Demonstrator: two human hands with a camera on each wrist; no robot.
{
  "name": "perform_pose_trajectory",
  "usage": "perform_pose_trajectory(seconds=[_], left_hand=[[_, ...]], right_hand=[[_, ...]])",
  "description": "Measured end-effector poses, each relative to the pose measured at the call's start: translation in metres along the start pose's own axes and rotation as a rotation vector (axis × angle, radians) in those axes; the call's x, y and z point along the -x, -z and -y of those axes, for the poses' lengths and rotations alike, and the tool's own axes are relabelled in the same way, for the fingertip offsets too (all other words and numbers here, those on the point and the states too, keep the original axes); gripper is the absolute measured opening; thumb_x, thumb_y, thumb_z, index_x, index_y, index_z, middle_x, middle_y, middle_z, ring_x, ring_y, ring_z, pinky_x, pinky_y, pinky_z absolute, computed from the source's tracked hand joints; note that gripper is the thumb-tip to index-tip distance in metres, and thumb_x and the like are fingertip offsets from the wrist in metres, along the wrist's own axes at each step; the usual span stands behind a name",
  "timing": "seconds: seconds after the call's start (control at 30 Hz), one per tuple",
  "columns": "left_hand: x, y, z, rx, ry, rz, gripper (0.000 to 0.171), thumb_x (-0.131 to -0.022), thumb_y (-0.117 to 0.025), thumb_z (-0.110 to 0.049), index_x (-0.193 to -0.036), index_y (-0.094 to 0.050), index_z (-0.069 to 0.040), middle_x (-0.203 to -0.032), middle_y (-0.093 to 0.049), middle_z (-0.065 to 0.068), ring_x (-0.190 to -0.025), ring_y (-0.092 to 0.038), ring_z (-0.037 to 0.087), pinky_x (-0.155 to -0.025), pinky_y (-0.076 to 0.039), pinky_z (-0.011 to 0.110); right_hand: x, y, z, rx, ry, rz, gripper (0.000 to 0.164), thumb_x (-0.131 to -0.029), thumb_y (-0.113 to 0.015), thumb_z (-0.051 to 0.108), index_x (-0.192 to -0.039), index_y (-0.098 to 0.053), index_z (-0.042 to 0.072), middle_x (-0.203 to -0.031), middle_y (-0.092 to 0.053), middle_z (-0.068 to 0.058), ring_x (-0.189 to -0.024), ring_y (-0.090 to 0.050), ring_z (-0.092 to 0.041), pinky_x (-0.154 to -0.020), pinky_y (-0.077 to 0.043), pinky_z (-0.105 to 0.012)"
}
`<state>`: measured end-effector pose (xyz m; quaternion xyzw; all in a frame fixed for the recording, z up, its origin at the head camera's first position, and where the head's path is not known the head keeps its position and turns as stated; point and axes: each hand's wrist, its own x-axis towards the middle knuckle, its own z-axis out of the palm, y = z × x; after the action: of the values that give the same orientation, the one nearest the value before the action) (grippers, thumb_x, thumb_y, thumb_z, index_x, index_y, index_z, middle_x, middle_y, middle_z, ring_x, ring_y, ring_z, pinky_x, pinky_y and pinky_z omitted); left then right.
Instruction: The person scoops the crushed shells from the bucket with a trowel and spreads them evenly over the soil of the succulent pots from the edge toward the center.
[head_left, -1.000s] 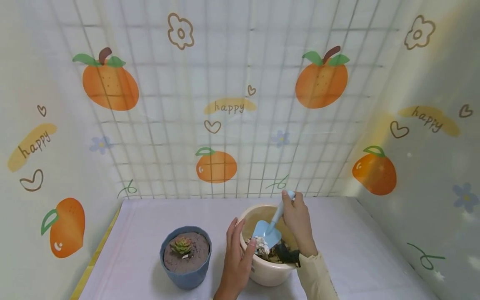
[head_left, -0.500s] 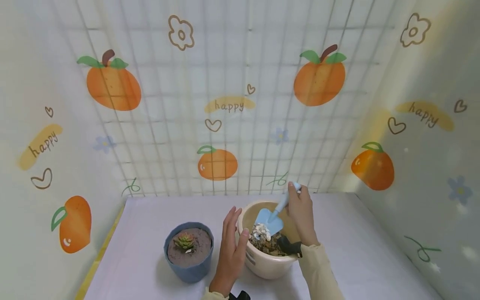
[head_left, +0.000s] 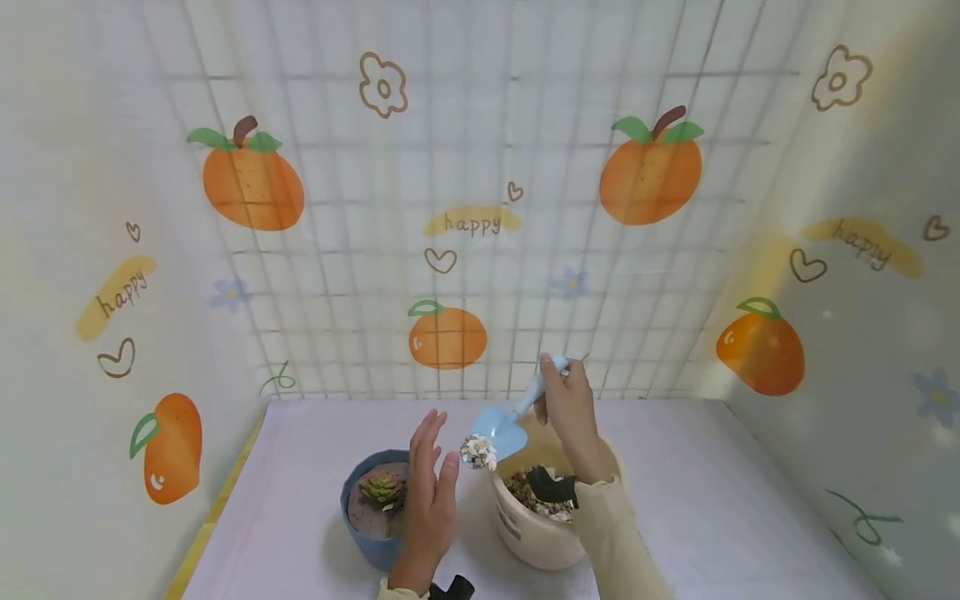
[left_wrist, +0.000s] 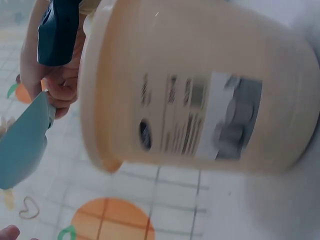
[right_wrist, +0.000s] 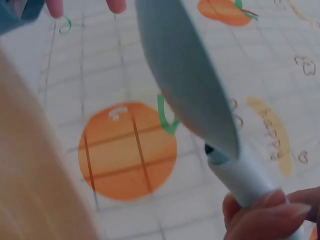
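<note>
My right hand (head_left: 567, 408) grips the handle of a light blue hand trowel (head_left: 498, 433) over the left rim of a cream bucket (head_left: 536, 533). Whitish grit (head_left: 478, 452) is heaped at the blade's tip. More mixed grit (head_left: 525, 487) lies inside the bucket. My left hand (head_left: 433, 508), fingers straight and touching nothing, is between the bucket and a blue pot (head_left: 375, 546), partly covering the pot. A small green and reddish succulent (head_left: 381, 488) sits in the pot's grey-brown soil. The right wrist view shows the trowel's underside (right_wrist: 187, 75) and my right fingers (right_wrist: 267, 215) around its handle.
A pale cloth (head_left: 675, 500) covers the table. Behind it stands a wire grid covered by a sheet printed with oranges (head_left: 447, 337). Similar printed sheets close off both sides. Dark wrist devices (head_left: 551, 485) sit by my sleeves.
The trowel, loaded with grit, has risen out of the bucket and moved left past its rim. My left hand has left the bucket's side and shifted left toward the blue pot.
</note>
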<state>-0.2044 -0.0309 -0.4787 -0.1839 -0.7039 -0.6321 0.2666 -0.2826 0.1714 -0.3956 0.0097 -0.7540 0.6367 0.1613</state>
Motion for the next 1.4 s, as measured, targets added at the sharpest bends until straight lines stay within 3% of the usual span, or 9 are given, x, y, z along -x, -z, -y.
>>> perform_pose_trajectory(seconds=[0.13,0.3,0.47,0.53,0.7,0.93,1.1,1.3,1.4], left_hand=[[0.002,0.013,0.006,-0.055,-0.013,-0.033,0.048,-0.113,-0.043,-0.013,-0.160,-0.039,-0.020,-0.166,-0.029,0.005,-0.151,-0.030,0.031,-0.110,-0.034,0.068],[0.005,0.032,0.011,-0.093,0.012,-0.079,0.047,-0.113,-0.042,-0.013,-0.160,-0.039,-0.018,-0.165,-0.031,0.004,-0.150,-0.031,0.028,-0.110,-0.035,0.064],[0.008,0.053,0.018,-0.105,0.023,-0.098,0.047,-0.114,-0.040,-0.012,-0.160,-0.039,-0.019,-0.165,-0.031,0.002,-0.149,-0.031,0.024,-0.115,-0.034,0.033],[0.009,0.060,0.022,-0.118,0.029,-0.109,0.046,-0.114,-0.039,-0.014,-0.160,-0.039,-0.018,-0.165,-0.031,0.002,-0.150,-0.030,0.024,-0.114,-0.032,0.027],[0.009,0.069,0.026,-0.179,0.088,-0.147,0.045,-0.115,-0.037,-0.018,-0.160,-0.040,-0.018,-0.165,-0.032,0.003,-0.151,-0.029,0.023,-0.115,-0.031,0.044],[0.009,0.079,0.031,-0.212,0.103,-0.170,0.044,-0.116,-0.035,-0.021,-0.159,-0.041,-0.017,-0.163,-0.033,0.003,-0.149,-0.031,0.023,-0.113,-0.029,0.019],[0.013,0.087,0.034,-0.254,0.127,-0.176,0.042,-0.116,-0.036,-0.023,-0.158,-0.044,-0.018,-0.159,-0.041,0.002,-0.146,-0.037,0.021,-0.112,-0.033,0.025],[0.016,0.093,0.040,-0.270,0.074,-0.183,0.041,-0.115,-0.040,-0.017,-0.154,-0.049,-0.018,-0.155,-0.048,0.007,-0.146,-0.040,0.023,-0.114,-0.027,0.016],[0.016,0.094,0.042,-0.321,0.079,-0.183,0.039,-0.115,-0.042,-0.018,-0.152,-0.053,-0.018,-0.155,-0.049,0.008,-0.145,-0.041,0.025,-0.115,-0.032,0.026]], right_hand=[[0.004,-0.017,-0.001,-0.030,-0.005,0.024,0.051,-0.109,-0.052,0.049,-0.126,-0.046,0.001,-0.066,-0.059,-0.013,-0.048,-0.052,-0.019,-0.046,-0.046,-0.027],[0.010,-0.037,0.000,-0.049,-0.013,0.053,0.046,-0.110,-0.053,0.044,-0.126,-0.045,0.002,-0.065,-0.060,-0.013,-0.048,-0.054,-0.020,-0.049,-0.053,-0.037],[0.013,-0.055,0.002,-0.091,-0.044,0.077,0.045,-0.110,-0.054,0.040,-0.130,-0.044,0.002,-0.064,-0.060,-0.015,-0.046,-0.054,-0.020,-0.050,-0.054,-0.039],[0.013,-0.060,0.002,-0.097,-0.050,0.082,0.044,-0.110,-0.055,0.039,-0.130,-0.044,0.001,-0.064,-0.061,-0.015,-0.046,-0.054,-0.020,-0.050,-0.054,-0.037],[0.014,-0.067,-0.001,-0.089,-0.046,0.091,0.043,-0.110,-0.055,0.037,-0.130,-0.044,0.000,-0.062,-0.061,-0.013,-0.044,-0.055,-0.019,-0.048,-0.054,-0.034],[0.015,-0.072,-0.003,-0.069,-0.046,0.125,0.040,-0.111,-0.054,0.034,-0.128,-0.043,-0.001,-0.063,-0.062,-0.015,-0.043,-0.057,-0.020,-0.047,-0.054,-0.032],[0.016,-0.072,-0.003,-0.072,-0.049,0.143,0.042,-0.110,-0.055,0.035,-0.127,-0.043,-0.001,-0.063,-0.062,-0.016,-0.044,-0.057,-0.020,-0.048,-0.054,-0.031],[0.018,-0.073,-0.003,-0.028,0.011,0.164,0.043,-0.110,-0.056,0.037,-0.127,-0.042,0.000,-0.064,-0.061,-0.017,-0.045,-0.059,-0.025,-0.049,-0.056,-0.033],[0.019,-0.075,-0.003,0.015,0.036,0.171,0.043,-0.110,-0.057,0.036,-0.127,-0.042,0.000,-0.064,-0.061,-0.016,-0.045,-0.060,-0.025,-0.050,-0.057,-0.034]])
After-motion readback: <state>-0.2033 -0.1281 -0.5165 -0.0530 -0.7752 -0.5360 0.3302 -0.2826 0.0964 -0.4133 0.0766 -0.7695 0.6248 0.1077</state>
